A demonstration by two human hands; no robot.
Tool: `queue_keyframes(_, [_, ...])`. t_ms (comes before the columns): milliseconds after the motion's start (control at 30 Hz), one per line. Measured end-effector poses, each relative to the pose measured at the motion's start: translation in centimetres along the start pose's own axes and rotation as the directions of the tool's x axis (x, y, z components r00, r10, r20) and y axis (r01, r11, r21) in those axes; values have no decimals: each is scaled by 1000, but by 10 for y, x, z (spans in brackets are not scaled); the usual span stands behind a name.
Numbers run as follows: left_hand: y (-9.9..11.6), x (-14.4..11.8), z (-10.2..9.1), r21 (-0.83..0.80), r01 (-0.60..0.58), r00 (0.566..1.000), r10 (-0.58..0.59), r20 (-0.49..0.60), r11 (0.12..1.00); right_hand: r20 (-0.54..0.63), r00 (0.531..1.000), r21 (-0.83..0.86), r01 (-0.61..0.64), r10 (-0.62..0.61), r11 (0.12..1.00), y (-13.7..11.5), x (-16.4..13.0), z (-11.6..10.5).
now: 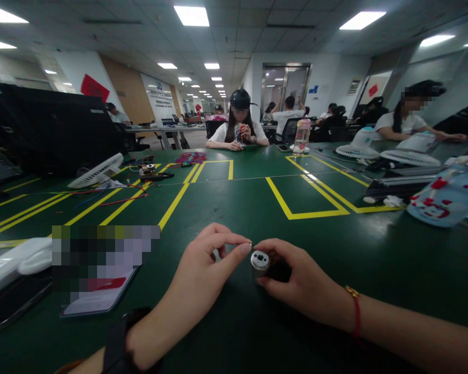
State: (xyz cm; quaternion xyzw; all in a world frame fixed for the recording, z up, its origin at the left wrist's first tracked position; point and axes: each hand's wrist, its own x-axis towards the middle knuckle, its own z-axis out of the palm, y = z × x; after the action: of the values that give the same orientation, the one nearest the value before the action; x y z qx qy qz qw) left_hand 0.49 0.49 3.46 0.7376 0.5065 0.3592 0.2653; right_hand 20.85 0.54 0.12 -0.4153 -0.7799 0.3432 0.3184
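**Small motor between my fingers, low on the green table**

My right hand (304, 285) is closed around a small cylindrical motor (260, 260), thumb and fingers wrapped over its dark body so that only the silvery round end cap, with a hole at its centre, shows. It sits just above the green table (234, 197), near the edge closest to me, touching my left fingertips. My left hand (203, 275) is pinched, thumb against forefinger right at that metal face; whether something tiny sits in the pinch I cannot tell.

I judge the motor rigid, dense for its size and smooth on the metal end, so it could roll or slip. The body is the place to grip, leaving the face clear.

The table surface looks matte and slightly soft, marked with yellow tape lines (171, 208). A phone (97, 301) lies flat to my left, and a pale blue printed bottle (448, 200) lies to my right.
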Motion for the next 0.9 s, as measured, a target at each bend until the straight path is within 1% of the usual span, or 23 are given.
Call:
queue_keyframes(33, [-3,-1,1,16,8,1000,-9,6,1000,-5,1000,-18,-4,4,1000,0,-2,-1])
queue_keyframes(100, [-12,-2,7,91,0,998,-6,62,996,-11,1000,-29,-12,11,1000,2,-3,-2])
queue_keyframes(200, [-22,-4,18,227,-55,987,19,158,972,-22,1000,-36,-3,2,999,4,-3,-1])
queue_keyframes(267, [-24,-6,20,260,-67,984,21,175,963,-49,999,-53,1,-4,999,4,-2,-3])
queue_keyframes(333, [-22,-9,16,225,-49,988,14,156,973,-103,995,-90,-9,0,996,6,-3,-13])
queue_keyframes(400, [-21,-15,6,157,2,990,-24,140,988,-190,981,-151,-61,32,987,15,-10,-33])
queue_keyframes(467, [-22,-24,-6,80,81,986,-91,137,994,-302,948,-229,-175,101,958,32,-24,-64])
queue_keyframes(533, [-27,-33,-16,7,152,980,-152,126,988,-441,879,-305,-335,179,892,56,-44,-99])
queue_keyframes(600, [-33,-39,-21,-51,209,974,-203,95,977,-556,793,-353,-496,249,793,80,-63,-132])
queue_keyframes(633, [-36,-40,-21,-77,235,970,-229,81,969,-580,764,-369,-556,283,745,89,-72,-146])
queue_keyframes(667, [-38,-41,-21,-98,260,965,-254,73,961,-580,756,-396,-588,305,705,96,-78,-156])
queue_keyframes(700, [-40,-41,-20,-117,284,958,-277,69,952,-574,765,-446,-592,293,672,99,-82,-162])
queue_keyframes(733, [-41,-40,-19,-132,304,952,-297,70,944,-572,787,-522,-568,233,637,98,-83,-163])
queue_keyframes(767, [-41,-39,-17,-144,316,949,-308,73,938,-573,810,-612,-525,127,591,94,-82,-160])
queue_keyframes(800, [-41,-38,-16,-149,322,947,-314,75,935,-560,828,-700,-471,-3,537,86,-78,-153])
queue_keyframes(833, [-41,-37,-15,-149,323,946,-315,78,934,-519,846,-772,-405,-119,491,76,-72,-141])
queue_keyframes(867, [-41,-37,-14,-145,322,946,-313,79,936,-452,872,-818,-320,-190,477,64,-64,-126])
queue_keyframes(900, [-41,-38,-13,-139,319,947,-310,82,938,-365,909,-831,-220,-202,512,51,-54,-107])
